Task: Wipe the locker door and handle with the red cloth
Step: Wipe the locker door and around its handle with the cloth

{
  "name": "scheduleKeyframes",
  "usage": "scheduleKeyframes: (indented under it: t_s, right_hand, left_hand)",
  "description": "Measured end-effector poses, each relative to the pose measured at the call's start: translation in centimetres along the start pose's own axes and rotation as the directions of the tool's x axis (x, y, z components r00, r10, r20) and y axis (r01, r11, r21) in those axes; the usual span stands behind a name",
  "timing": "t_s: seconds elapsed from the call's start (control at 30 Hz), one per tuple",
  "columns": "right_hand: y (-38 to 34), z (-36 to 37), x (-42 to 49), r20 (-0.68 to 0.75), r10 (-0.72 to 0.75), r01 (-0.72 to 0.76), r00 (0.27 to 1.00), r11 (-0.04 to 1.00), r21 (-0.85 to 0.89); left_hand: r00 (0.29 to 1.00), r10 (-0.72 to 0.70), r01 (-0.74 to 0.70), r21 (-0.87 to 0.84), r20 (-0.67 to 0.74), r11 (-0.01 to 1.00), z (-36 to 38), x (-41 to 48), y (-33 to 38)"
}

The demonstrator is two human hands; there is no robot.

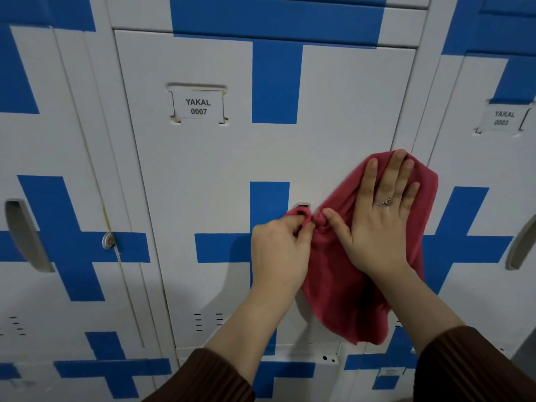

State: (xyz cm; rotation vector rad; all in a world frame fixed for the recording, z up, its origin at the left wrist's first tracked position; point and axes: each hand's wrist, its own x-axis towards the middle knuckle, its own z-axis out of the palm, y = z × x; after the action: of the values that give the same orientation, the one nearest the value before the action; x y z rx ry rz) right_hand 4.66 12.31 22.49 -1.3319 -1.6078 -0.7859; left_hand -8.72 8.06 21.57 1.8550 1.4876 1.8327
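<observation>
The red cloth (342,274) lies spread against the locker door (203,175), below and to the right of the name label (198,106) that reads YAKAL 0007. The right hand (380,224) lies flat on the cloth with fingers straight and spread, pressing it to the door near the door's right edge. The left hand (278,248), below the label and just left of the cloth, pinches a bunched corner of the cloth between thumb and forefinger. That corner sits right at a small dark slot (302,205), which may be the lock or part of the handle; I cannot tell which. The lower end of the cloth hangs loose.

This door's handle does not show; it is probably under the cloth, since the neighbour's handle (520,245) far right of the label sits at about that height.

Judging by the pose, the wiping is under way on the right middle of the door. Nothing shows which parts are already clean. The area around the label, the upper panel and the vent slots (208,322) below the label look likely still to do, as does a proper pass over the handle.
</observation>
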Motion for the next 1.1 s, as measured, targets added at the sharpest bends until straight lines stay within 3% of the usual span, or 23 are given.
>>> scheduleKeyframes:
  t_s: [0.3, 0.6, 1.1]
  right_hand:
    - [0.1, 0.0, -0.1, 0.025, -0.008, 0.008, 1.000, 1.000, -0.019]
    - [0.1, 0.0, -0.2, 0.021, -0.004, 0.003, 1.000, 1.000, 0.001]
    - [0.2, 0.0, -0.4, 0.041, -0.006, 0.006, 0.999, 1.000, 0.010]
  left_hand:
    - [0.991, -0.125, 0.129, -0.073, 0.056, 0.989, 0.0, -1.5, -1.0]
    - [0.981, -0.107, 0.122, -0.080, 0.164, 0.989, -1.0, -0.4, 0.3]
    - [0.999, -0.046, 0.046, -0.064, 0.006, 0.997, 0.4, 0.1, -0.4]
